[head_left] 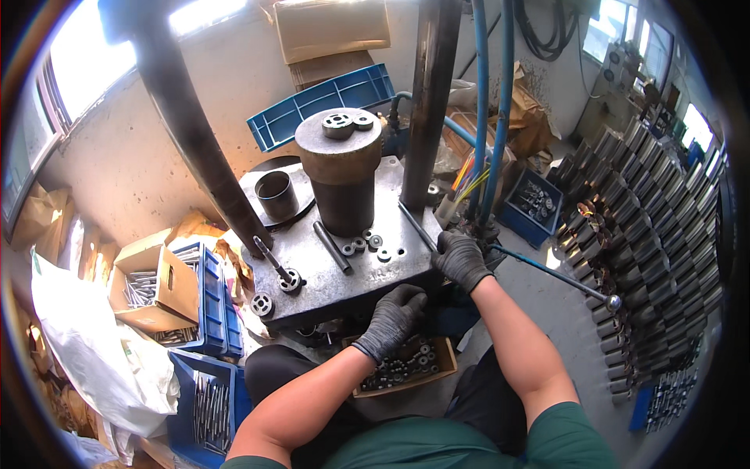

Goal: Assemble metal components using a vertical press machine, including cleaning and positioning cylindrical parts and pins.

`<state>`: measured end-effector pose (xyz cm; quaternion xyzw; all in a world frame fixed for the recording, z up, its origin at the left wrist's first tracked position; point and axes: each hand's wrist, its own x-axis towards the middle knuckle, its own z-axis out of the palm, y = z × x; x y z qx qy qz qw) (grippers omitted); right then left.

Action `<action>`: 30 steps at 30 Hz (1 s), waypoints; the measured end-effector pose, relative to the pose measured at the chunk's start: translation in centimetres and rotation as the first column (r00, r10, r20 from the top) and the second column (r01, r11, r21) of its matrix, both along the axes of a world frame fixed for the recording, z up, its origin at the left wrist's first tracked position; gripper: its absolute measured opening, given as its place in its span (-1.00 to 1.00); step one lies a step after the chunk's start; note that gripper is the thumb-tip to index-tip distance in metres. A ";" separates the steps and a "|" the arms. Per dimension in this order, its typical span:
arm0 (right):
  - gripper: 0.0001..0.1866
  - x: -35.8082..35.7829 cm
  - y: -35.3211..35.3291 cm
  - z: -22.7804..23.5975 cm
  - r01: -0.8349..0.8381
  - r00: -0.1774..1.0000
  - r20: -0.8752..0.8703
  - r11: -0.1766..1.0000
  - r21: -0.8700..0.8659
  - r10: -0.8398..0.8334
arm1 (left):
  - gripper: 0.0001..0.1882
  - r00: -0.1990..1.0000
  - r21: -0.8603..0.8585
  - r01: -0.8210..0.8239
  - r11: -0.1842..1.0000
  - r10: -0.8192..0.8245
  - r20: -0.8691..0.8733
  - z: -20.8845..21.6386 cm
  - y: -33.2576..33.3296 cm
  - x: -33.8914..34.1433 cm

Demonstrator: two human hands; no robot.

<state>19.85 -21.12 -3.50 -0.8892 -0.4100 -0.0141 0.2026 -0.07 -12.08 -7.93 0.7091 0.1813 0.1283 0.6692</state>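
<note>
Rod point(417, 223), thin and dark, slants over the right side of the steel plate point(320, 283), its far end near the foot of the right post point(428, 102) and its near end in our gloved right hand point(462, 260). That hand is curled round the end, which the glove hides; whether the rod rests on the plate or is held just above it, we cannot tell. Our left hand point(392, 319) is bent at the plate's front edge, over the box point(448, 359) of small parts; its fingertips are hidden, so we cannot say whether it is empty. We judge the rod to be steel: stiff, fairly light for its length, hard to damage, perhaps slick if oil is on it. A full wrap near one end should give control, though the free end would swing; nearer the middle it should balance better. Small rings point(383, 255) lie in a loose group on the plate, beside the thicker bar point(333, 248) and in front of the big cylinder point(344, 195). They look rigid and easily rolled, best pinched across the outer rim, and thick gloves may blunt our feel for them. The bar probably weighs more than the rod; a grip round its middle would suit it, since it too could roll.
</note>
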 end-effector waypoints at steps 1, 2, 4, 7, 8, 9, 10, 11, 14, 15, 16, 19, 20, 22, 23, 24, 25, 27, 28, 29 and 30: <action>-0.73 0.3 -0.3 0.0 0.008 1.000 -0.010 1.000 0.003 -0.008 | -0.59 0.989 -0.454 0.049 0.890 -0.105 -0.100 0.3 -0.5 -0.2; -0.73 0.6 -0.6 -0.1 -0.026 1.000 -0.017 1.000 -0.009 0.026 | -0.59 0.989 -0.540 0.075 0.838 -0.134 -0.070 0.3 -0.8 -0.3; -0.73 0.0 -1.0 0.3 -0.063 0.997 -0.035 0.998 -0.016 0.063 | -0.66 0.989 -0.634 0.003 0.773 -0.094 -0.111 1.1 -1.3 -0.2; -0.75 -2.6 -2.1 1.5 -0.136 0.965 -0.236 0.989 -0.058 0.119 | -0.71 0.990 -0.797 -0.044 0.602 -0.079 -0.115 1.9 -1.0 -0.3; -0.77 -3.1 -2.8 1.2 -0.176 0.863 -0.476 0.984 0.025 0.167 | -0.71 0.992 -0.867 -0.010 0.499 -0.101 -0.069 2.1 -1.0 -0.3; -0.78 -3.7 -3.5 1.2 -0.193 0.701 -0.679 0.974 0.117 0.220 | -0.71 0.991 -0.867 -0.011 0.497 -0.108 -0.074 2.3 -1.1 -0.4; -0.87 -4.6 -4.2 1.8 -0.087 0.506 -0.825 0.966 0.242 0.253 | -0.70 0.991 -0.870 -0.037 0.492 -0.094 -0.095 2.5 -1.1 -0.6; -0.87 -4.8 -4.6 1.9 -0.087 0.502 -0.828 0.967 0.241 0.251 | -0.69 0.990 -0.872 -0.062 0.486 -0.081 -0.116 2.6 -1.1 -0.8; -0.82 -4.2 -6.4 1.1 0.566 -0.097 -0.848 0.729 0.384 0.522 | -0.68 0.891 -0.914 0.406 0.024 -0.231 0.390 -2.9 0.4 -0.5; -0.82 -3.8 -6.9 0.6 0.572 -0.094 -0.849 0.727 0.381 0.519 | -0.68 0.890 -0.914 0.405 0.018 -0.236 0.389 -3.6 0.1 -0.7; -0.75 -3.3 -7.2 0.2 0.618 -0.085 -0.830 0.683 0.390 0.551 | -0.65 0.904 -0.919 0.378 0.109 -0.256 0.342 -2.6 -0.5 -1.0; -0.58 -2.7 -8.0 0.2 0.666 -0.048 -0.810 0.624 0.410 0.584 | -0.58 0.923 -0.877 0.320 0.357 -0.325 0.205 1.5 -1.8 -2.3; -0.56 -3.3 -7.6 0.7 0.672 0.021 -0.827 0.605 0.428 0.562 | -0.54 0.932 -0.808 0.285 0.516 -0.347 0.107 2.2 -1.8 -2.6; -0.54 -4.4 -7.2 1.8 0.655 0.131 -0.849 0.598 0.462 0.512 | -0.53 0.913 -0.777 0.324 0.539 -0.393 0.108 2.0 -2.1 -3.0; -0.54 -4.4 -7.2 1.8 0.660 0.133 -0.850 0.594 0.460 0.510 | -0.52 0.895 -0.744 0.362 0.562 -0.432 0.109 1.9 -2.3 -3.2; -0.55 -4.3 -7.1 1.6 0.669 0.089 -0.831 0.585 0.458 0.548 | -0.52 0.893 -0.745 0.364 0.559 -0.437 0.109 1.9 -2.6 -3.2; -0.57 -4.2 -7.0 1.5 0.677 0.044 -0.809 0.578 0.456 0.586 | -0.52 0.874 -0.693 0.379 0.613 -0.483 0.051 2.1 -2.8 -3.2; -0.56 -4.3 -7.0 2.1 0.678 0.034 -0.816 0.586 0.443 0.578 | -0.53 0.853 -0.636 0.398 0.662 -0.522 -0.010 2.4 -3.2 -3.3; -0.56 -4.4 -7.0 2.3 0.677 0.024 -0.822 0.595 0.432 0.569 | -0.59 0.855 -0.632 0.384 0.673 -0.518 -0.032 2.6 -3.5 -3.3; -0.56 -4.4 -6.9 2.3 0.678 0.025 -0.822 0.595 0.432 0.569 | -0.64 0.857 -0.627 0.371 0.685 -0.512 -0.053 2.6 -3.7 -3.4; -0.56 -4.5 -6.8 2.2 0.663 0.051 -0.822 0.597 0.452 0.567 | -0.64 0.857 -0.627 0.372 0.685 -0.513 -0.052 2.5 -3.7 -3.4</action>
